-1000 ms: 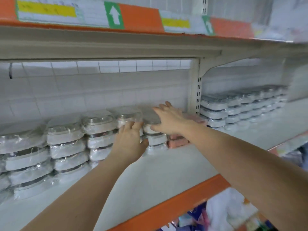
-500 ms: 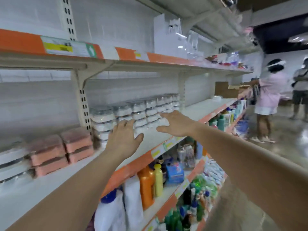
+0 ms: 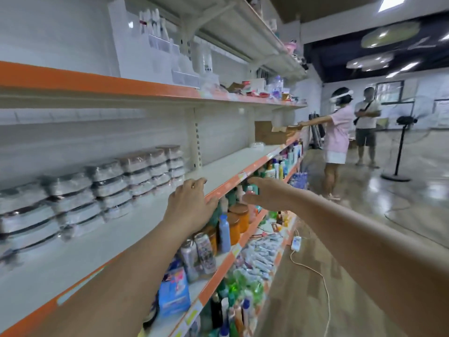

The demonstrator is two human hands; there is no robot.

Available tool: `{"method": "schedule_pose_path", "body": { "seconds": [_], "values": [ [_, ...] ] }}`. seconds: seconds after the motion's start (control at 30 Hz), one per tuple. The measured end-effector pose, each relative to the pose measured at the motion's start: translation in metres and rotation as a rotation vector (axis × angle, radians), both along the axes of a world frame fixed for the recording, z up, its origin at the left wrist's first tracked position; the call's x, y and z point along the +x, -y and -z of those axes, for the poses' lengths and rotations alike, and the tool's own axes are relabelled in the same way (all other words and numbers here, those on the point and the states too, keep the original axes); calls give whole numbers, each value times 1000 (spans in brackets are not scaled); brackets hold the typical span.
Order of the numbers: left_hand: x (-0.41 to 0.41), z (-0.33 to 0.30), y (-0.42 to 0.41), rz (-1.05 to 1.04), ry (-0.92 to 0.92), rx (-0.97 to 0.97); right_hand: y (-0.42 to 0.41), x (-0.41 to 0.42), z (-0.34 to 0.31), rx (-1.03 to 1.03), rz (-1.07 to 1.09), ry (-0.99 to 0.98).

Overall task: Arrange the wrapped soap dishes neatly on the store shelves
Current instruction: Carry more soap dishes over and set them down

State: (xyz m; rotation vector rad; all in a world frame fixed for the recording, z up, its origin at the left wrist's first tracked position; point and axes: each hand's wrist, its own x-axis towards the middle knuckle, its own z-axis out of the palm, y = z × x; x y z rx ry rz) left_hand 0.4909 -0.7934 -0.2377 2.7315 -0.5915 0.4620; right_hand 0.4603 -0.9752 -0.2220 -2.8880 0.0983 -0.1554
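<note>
Retail shop interior. Long white metal shelving with orange price-strip edges (image 3: 145,87) runs down an aisle, carrying stacks of clear-wrapped soap dishes (image 3: 107,188), rows of coloured plastic toiletry bottles (image 3: 226,229) and brown cardboard cartons (image 3: 267,135); polished floor (image 3: 379,203) alongside.

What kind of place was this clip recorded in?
Most likely a retail store aisle: long orange-edged shelves, stacked wrapped soap dishes, and rows of toiletry bottles on the shelf below.

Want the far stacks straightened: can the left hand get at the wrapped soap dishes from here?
Probably yes: the left hand is empty at the shelf edge, with bare shelf between it and the wrapped soap dishes.
</note>
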Motion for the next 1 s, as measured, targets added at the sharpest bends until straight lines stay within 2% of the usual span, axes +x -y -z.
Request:
{"method": "schedule_pose_path", "body": {
  "seconds": [0.3, 0.6, 0.87, 1.0],
  "values": [
    [166, 16, 130, 77, -31, -89, 119, 135, -1, -107, 88, -3],
    [314, 12, 267, 94, -63, -35, 254, 282, 0, -66, 76, 2],
    [433, 30, 402, -8, -85, -29, 403, 412, 15, -49, -5, -8],
    [489, 23, 475, -50, -94, -22, 480, 484, 12, 30, -32, -25]
  ]
}}
